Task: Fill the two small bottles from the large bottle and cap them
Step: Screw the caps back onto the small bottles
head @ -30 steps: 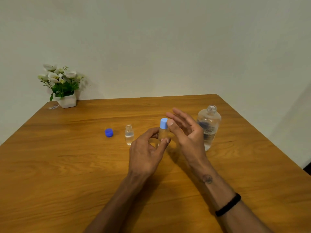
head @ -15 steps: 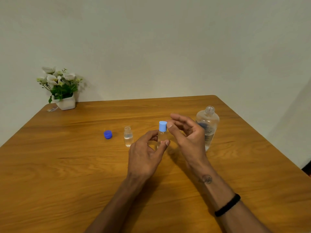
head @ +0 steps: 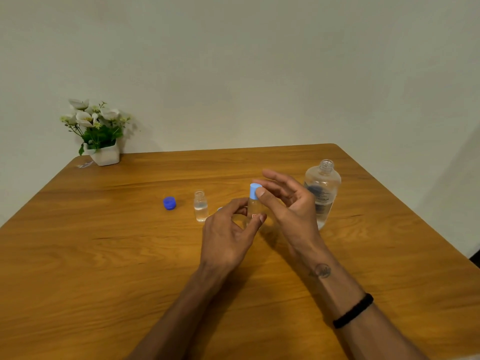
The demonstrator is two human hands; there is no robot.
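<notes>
Evidently halfway: left hand [head: 228, 229] grips one small bottle [head: 254, 213] mid-desk, right hand [head: 283, 201] fingers pinching its light blue cap [head: 253, 190]. Second small bottle [head: 200, 206] holds liquid, uncapped; dark blue cap [head: 169, 203] lies beside. Large bottle [head: 322, 190] stands open.

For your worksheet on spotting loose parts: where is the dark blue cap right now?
The dark blue cap lies on the table, left of the uncapped small bottle.

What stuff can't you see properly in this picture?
- Head view: the capped small bottle: its lower part is hidden by the left hand.
- A light blue bit behind that hand: too covered to name.
- The large bottle label: too small to read.
</notes>
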